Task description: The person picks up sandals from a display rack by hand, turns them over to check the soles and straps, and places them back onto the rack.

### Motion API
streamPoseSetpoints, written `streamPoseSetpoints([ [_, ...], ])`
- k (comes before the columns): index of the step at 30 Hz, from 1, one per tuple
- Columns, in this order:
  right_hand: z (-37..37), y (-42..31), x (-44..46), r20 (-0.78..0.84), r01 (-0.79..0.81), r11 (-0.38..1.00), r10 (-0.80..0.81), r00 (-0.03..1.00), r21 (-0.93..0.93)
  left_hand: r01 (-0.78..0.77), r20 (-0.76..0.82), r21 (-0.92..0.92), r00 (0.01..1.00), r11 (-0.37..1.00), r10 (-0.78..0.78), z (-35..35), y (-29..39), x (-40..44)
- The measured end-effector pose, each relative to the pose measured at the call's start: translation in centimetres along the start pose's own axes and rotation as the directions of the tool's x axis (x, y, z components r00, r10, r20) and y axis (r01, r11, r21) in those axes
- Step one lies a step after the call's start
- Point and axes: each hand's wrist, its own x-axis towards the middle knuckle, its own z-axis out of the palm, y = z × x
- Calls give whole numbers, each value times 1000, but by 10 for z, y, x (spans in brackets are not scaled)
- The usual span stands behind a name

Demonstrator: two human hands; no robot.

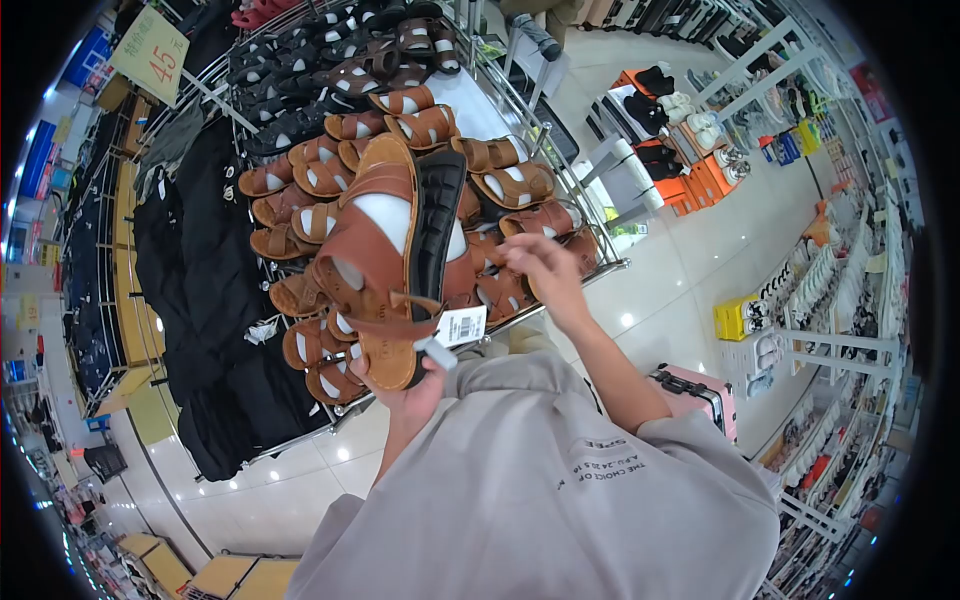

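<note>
My left hand (412, 395) is closed around the heel end of a pair of brown sandals (372, 245), held up in front of me. One sandal shows its tan footbed, wide brown straps and white stuffing; the other, pressed against it, shows its black sole (436, 220). A white price tag (462, 325) with a barcode dangles by the heel. My right hand (545, 265) is raised to the right of the pair, fingers bent and apart, with nothing seen in it. Rows of brown sandals (515, 186) lie behind and below it.
A metal-railed display table carries more brown sandals and black sandals (290, 95). Black garments (205, 300) lie along its left side, near a price sign (150, 55). A pink suitcase (697, 400) stands on the floor at right. Orange shoe boxes (690, 185) and shoe racks stand farther right.
</note>
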Motion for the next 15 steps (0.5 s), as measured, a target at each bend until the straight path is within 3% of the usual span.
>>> streamPoseSetpoints([
  [1,2,13,3,35,-72,997,73,997,-16,31,19,56,999,998,-32,-11,5,-3],
  [2,12,19,4,95,-134,971,118,989,199,57,31,125,998,991,-61,-16,5,-5],
  [4,29,29,4,231,-268,770,161,960,579,116,50,252,990,961,-132,-20,3,-10],
  [8,24,28,18,533,-413,570,-53,844,711,134,78,392,981,910,-178,-12,1,-6],
  [11,20,16,20,427,-250,785,-20,904,566,117,76,498,981,859,-178,-6,4,-5],
  [15,17,-4,13,346,-256,823,77,935,508,107,0,700,989,706,-150,7,21,-5],
])
